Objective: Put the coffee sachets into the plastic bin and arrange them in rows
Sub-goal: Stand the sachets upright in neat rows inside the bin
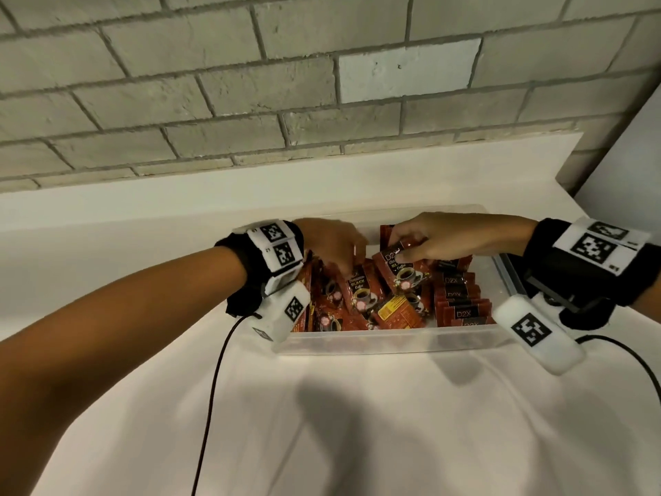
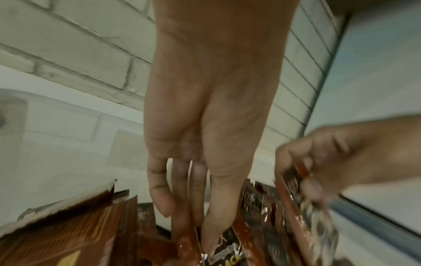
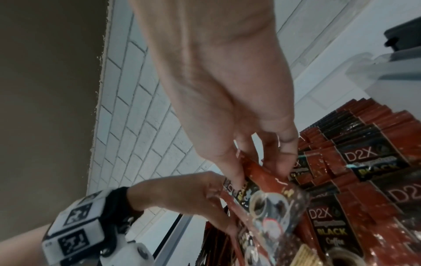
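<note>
A clear plastic bin [image 1: 393, 340] stands on the white counter with red coffee sachets in it. Along its right side several sachets [image 1: 459, 298] stand in a neat row [image 3: 355, 158]. Loose sachets [image 1: 339, 309] lie jumbled in the left and middle. My left hand [image 1: 348, 272] reaches down into the jumble, thumb in front and fingers behind the top edge of one sachet [image 2: 193, 241], pinching it. My right hand [image 1: 402, 250] pinches the top of another sachet [image 1: 404, 275] and holds it tilted above the pile [image 3: 268, 194].
The bin sits close to a grey brick wall [image 1: 250, 102] behind the counter [image 1: 357, 424]. A side wall [image 1: 629, 166] closes the right end. A black cable [image 1: 214, 388] hangs from my left wrist across the counter's front. A dark object [image 3: 405, 34] stands beyond the bin.
</note>
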Motion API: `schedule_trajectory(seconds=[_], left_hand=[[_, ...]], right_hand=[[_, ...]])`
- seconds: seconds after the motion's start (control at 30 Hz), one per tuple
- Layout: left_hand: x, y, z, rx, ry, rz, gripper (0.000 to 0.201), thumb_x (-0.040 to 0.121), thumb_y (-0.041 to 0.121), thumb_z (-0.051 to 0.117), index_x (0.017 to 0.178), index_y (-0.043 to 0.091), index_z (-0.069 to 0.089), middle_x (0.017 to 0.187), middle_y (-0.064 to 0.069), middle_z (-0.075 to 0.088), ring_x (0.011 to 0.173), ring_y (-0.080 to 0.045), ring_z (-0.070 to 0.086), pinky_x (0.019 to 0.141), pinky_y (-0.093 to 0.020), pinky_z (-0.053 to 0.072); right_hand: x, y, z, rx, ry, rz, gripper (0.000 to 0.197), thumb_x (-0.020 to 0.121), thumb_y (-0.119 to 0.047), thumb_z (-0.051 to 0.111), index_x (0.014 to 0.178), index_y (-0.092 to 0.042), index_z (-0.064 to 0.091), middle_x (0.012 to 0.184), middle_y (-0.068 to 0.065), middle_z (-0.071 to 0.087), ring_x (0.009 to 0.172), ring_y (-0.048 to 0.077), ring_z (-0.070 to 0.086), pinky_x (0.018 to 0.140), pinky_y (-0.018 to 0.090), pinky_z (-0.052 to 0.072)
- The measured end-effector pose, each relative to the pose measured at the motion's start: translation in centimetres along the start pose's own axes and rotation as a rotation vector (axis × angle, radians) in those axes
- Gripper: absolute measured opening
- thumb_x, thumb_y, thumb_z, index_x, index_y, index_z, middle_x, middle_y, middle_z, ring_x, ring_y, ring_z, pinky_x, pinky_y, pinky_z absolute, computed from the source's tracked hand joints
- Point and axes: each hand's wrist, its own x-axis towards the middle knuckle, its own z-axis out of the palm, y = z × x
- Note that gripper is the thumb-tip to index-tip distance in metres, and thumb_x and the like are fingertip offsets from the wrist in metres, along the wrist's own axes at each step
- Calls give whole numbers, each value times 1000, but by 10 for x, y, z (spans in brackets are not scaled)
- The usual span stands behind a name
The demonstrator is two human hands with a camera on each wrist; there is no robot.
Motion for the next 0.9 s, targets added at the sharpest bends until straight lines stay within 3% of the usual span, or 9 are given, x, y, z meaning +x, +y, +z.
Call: schedule_trajectory(seconds=[0.13, 0.2, 0.3, 0.47, 0.57, 0.73, 0.83, 0.9], left_hand=[[-15, -3, -21, -182, -14, 48, 17, 84, 13, 70, 98, 14, 60, 102, -13, 70, 78, -13, 63, 65, -20, 47], [-22, -4, -30, -248, -3, 69, 16, 83, 14, 71, 97, 16, 63, 97, -8, 71, 80, -12, 62, 69, -22, 47], [-30, -4, -37, -329, 16, 82, 18, 82, 14, 72, 99, 15, 65, 92, -2, 72, 84, -11, 62, 74, -22, 46], [-30, 2, -36, -310, 45, 99, 26, 80, 20, 74, 100, 5, 67, 97, -13, 72, 85, -16, 64, 75, -22, 49], [-20, 12, -28, -226, -21, 109, 25, 83, 20, 71, 103, 5, 69, 102, -14, 71, 92, -22, 66, 80, -26, 54], [1, 39, -4, -22, -251, 104, 31, 90, 21, 62, 121, 16, 63, 118, -1, 66, 101, -17, 64, 84, -23, 51], [10, 49, 7, 59, -381, 92, 36, 94, 23, 56, 130, 22, 56, 137, 3, 51, 90, -5, 59, 80, -14, 44], [14, 53, 11, 50, -427, 86, 38, 95, 22, 55, 132, 20, 54, 140, 4, 48, 78, 3, 55, 81, -14, 42]], right_hand=[[4, -4, 3, 61, 24, -50, 10, 92, -18, 59, 102, -21, 60, 104, 5, 67, 84, 15, 67, 72, 20, 54], [5, -7, 4, 119, 51, -65, 16, 91, -13, 60, 106, -17, 58, 105, 5, 66, 82, 17, 69, 72, 23, 55], [7, -10, 6, 191, 54, -89, 30, 89, -12, 62, 115, -22, 52, 107, -4, 67, 83, 19, 71, 71, 23, 56], [-2, -9, -1, 130, 94, -84, 19, 88, -11, 63, 102, -23, 58, 99, -1, 72, 77, 12, 71, 69, 19, 54], [-17, 2, -11, 89, 131, -29, 18, 87, -12, 65, 102, -20, 58, 92, -1, 71, 69, 5, 69, 59, 11, 49], [-40, 24, -24, 116, 134, 34, 14, 85, -14, 67, 97, -18, 61, 92, -1, 74, 82, 16, 71, 72, 23, 56], [-48, 31, -27, 126, 154, 52, 15, 85, -12, 66, 98, -17, 61, 90, -1, 74, 77, 10, 71, 70, 20, 55], [-51, 35, -29, 131, 161, 59, 14, 86, -13, 66, 98, -18, 61, 87, -2, 74, 72, 7, 70, 67, 17, 53]])
